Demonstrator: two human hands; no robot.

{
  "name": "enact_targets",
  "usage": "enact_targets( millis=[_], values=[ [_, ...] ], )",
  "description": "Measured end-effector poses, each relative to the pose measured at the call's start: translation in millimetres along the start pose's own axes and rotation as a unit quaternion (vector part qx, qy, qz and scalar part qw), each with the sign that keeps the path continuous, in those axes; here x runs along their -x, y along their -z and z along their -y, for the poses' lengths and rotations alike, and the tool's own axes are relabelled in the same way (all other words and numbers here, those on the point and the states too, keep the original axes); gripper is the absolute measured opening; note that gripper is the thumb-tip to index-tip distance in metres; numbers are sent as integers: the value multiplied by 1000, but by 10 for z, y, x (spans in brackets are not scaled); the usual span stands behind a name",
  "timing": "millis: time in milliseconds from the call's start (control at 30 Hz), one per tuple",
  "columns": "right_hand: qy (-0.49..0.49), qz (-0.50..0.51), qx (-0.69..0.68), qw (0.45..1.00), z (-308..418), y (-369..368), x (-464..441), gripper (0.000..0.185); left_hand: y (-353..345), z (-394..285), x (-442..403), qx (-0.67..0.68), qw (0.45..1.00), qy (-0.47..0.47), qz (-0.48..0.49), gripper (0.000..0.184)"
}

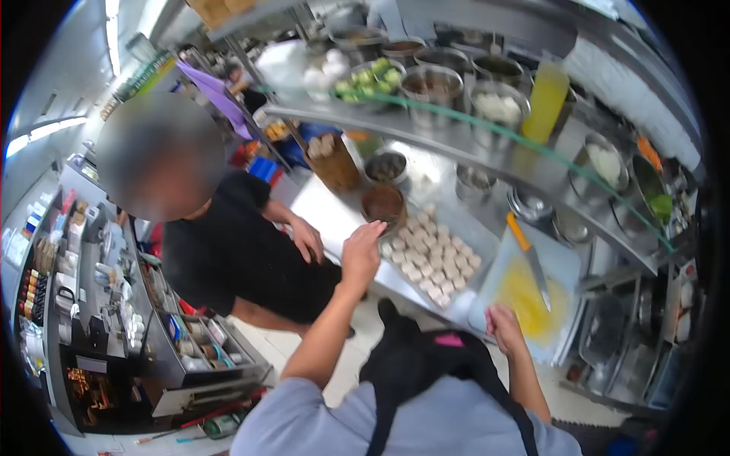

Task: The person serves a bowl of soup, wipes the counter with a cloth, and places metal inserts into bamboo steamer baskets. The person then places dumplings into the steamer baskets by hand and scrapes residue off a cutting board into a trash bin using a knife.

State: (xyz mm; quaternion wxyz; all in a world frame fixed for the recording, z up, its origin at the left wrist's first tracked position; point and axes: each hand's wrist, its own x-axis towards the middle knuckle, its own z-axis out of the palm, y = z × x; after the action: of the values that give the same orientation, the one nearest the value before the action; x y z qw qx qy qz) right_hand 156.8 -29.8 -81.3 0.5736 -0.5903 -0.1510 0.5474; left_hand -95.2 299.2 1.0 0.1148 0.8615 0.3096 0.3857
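Note:
My left hand is raised at the left edge of a metal tray of pale round pieces, its fingertips near a bowl of reddish-brown sauce. Its fingers are extended and I see nothing held. My right hand is curled at the lower left edge of a white cutting board; whether something is inside it is too small to tell. On that board lie a knife with an orange handle and a wet yellow patch.
A person in black stands at the left, one hand near the counter. Above the counter, a metal shelf holds several pots, green vegetables and a yellow bottle. Drawers stand at the lower left.

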Motion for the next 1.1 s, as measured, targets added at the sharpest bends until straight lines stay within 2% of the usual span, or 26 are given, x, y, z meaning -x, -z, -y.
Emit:
enact_targets(
  millis=[33, 67, 100, 133, 167, 200, 267, 300, 367, 433, 500, 533, 567, 600, 633, 700, 733, 767, 800, 833, 900, 933, 967, 1033, 1067, 1100],
  values=[
    [37, 27, 44, 998, -182, 83, -151, 24, -164, 122, -177, 31, 998, 40, 28, 30],
    [21, -14, 18, 1000, -163, -26, -160, 23, -539, 538, -257, -65, 997, -40, 4, 29],
    [3, -28, 36, 999, -228, -37, -279, 23, -650, 549, -503, -132, 980, 80, 124, 36],
    [-11, 4, 8, 1000, -190, -83, -304, 23, -957, 871, -423, -199, 953, 79, 216, 54],
    [0, 37, -4, 999, -183, -221, -415, 24, -1026, 955, -146, -139, 956, 128, 224, 63],
    [4, 44, -11, 999, -116, -200, -385, 24, -879, 949, -149, -134, 956, 159, 207, 63],
    [16, 65, 14, 998, 146, -270, -202, 24, -594, 484, -362, -139, 983, 72, 95, 67],
    [8, 83, 12, 996, 341, -366, -170, 22, -203, 127, -404, -127, 988, 72, 57, 59],
    [-20, 88, 5, 996, 254, -175, -260, 21, 273, -127, -57, -93, 994, 58, 6, 55],
    [-47, 80, -4, 996, 200, -104, -379, 21, 392, -111, 684, 26, 989, 101, 108, 42],
    [-84, 61, 20, 994, 151, -105, -449, 20, 366, -57, 1620, 134, 928, 245, 247, 33],
    [-83, 72, 40, 993, 137, -142, -512, 20, 200, 211, 2322, 174, 914, 244, 274, 37],
    [-83, 78, 42, 993, 141, -211, -602, 20, 210, 413, 2995, 101, 856, 321, 392, 40],
    [-80, 98, 62, 990, 147, -275, -678, 19, 89, 647, 3930, 0, 799, 404, 446, 40],
    [-79, 115, 82, 987, 155, -321, -733, 19, 229, 682, 4463, -44, 689, 483, 539, 36],
    [-72, 110, 96, 987, 235, -435, -804, 19, 580, 517, 5521, -69, 573, 643, 504, 33],
    [-70, 129, 116, 982, 296, -491, -835, 18, 763, 350, 5815, -44, 541, 713, 444, 35],
    [-66, 149, 135, 977, 336, -548, -871, 18, 813, 363, 6376, -72, 542, 661, 514, 35],
    [-55, 156, 140, 976, 369, -555, -884, 18, 914, 148, 6299, -24, 480, 806, 345, 34],
    [-54, 153, 140, 977, 381, -556, -913, 18, 880, 201, 6284, -24, 481, 805, 347, 34],
    [-33, 145, 147, 978, 354, -526, -922, 18, 791, 323, 6291, 26, 510, 701, 498, 33],
    [-35, 147, 147, 977, 342, -531, -888, 18, 707, 399, 6222, 34, 525, 690, 498, 27],
    [-43, 134, 143, 980, 342, -550, -843, 18, 641, 470, 5870, 38, 541, 706, 455, 23],
    [-50, 123, 137, 982, 268, -589, -793, 18, 548, 547, 5042, 59, 588, 706, 389, 25],
    [-58, 128, 127, 982, 194, -575, -767, 17, 499, 636, 4808, 55, 675, 611, 411, 33],
    [-65, 132, 117, 982, 143, -554, -744, 17, 229, 841, 4852, -14, 792, 520, 319, 36]
  ],
)
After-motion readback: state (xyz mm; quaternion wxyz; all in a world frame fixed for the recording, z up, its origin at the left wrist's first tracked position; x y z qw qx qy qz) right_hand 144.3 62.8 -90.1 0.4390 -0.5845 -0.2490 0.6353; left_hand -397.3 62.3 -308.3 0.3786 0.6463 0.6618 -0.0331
